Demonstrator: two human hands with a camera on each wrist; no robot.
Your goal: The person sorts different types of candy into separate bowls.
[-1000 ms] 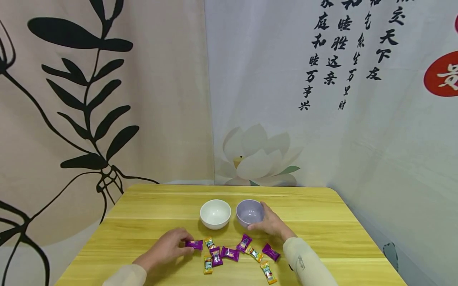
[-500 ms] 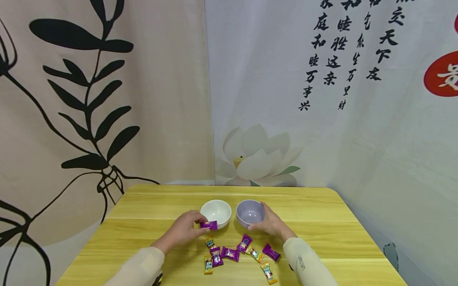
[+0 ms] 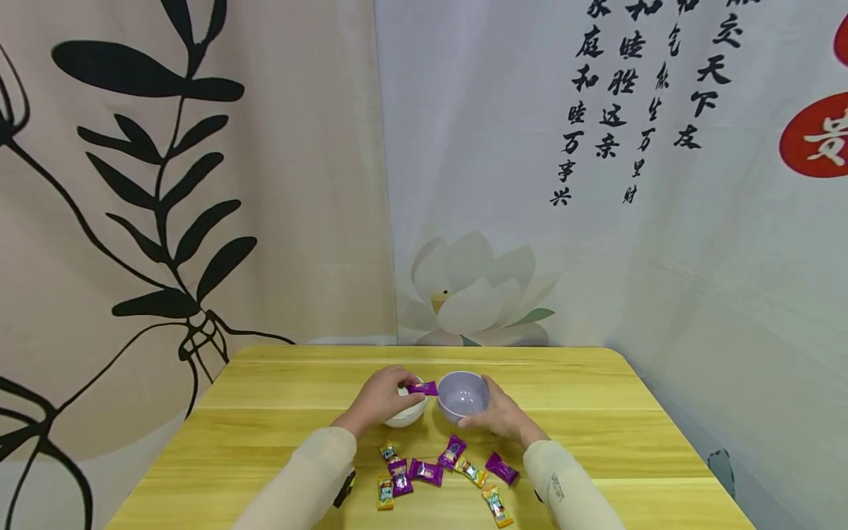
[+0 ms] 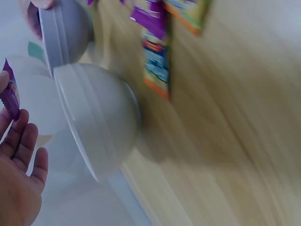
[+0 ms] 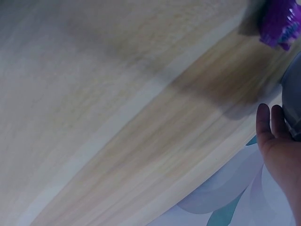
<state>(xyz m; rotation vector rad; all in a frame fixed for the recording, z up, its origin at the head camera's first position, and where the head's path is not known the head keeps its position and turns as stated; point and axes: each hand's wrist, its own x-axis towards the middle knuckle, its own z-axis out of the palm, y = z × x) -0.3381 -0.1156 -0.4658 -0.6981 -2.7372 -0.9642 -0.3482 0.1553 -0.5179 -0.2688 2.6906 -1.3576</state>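
Note:
My left hand (image 3: 377,401) pinches a purple-wrapped candy (image 3: 425,388) between thumb and fingers, over the white bowl (image 3: 407,420) and close to the lavender bowl's rim. In the left wrist view the candy (image 4: 10,96) sits at the fingertips, above the rim of the white bowl (image 4: 99,122). The lavender bowl (image 3: 461,401) stands upright just right of the white one. My right hand (image 3: 501,417) holds its right side, thumb at the front and fingers behind. The left hand hides much of the white bowl; no candy shows inside the lavender bowl.
Several candies lie on the wooden table (image 3: 265,412) in front of the bowls, purple ones (image 3: 426,472) mixed with yellow ones (image 3: 497,506). One purple candy (image 3: 502,468) lies near the right sleeve. A printed cloth backdrop (image 3: 318,184) hangs behind the table's far edge.
My left hand has lifted the purple candy from the table's left side and carried it right and away from me, over the white bowl. The right hand has stayed on the lavender bowl.

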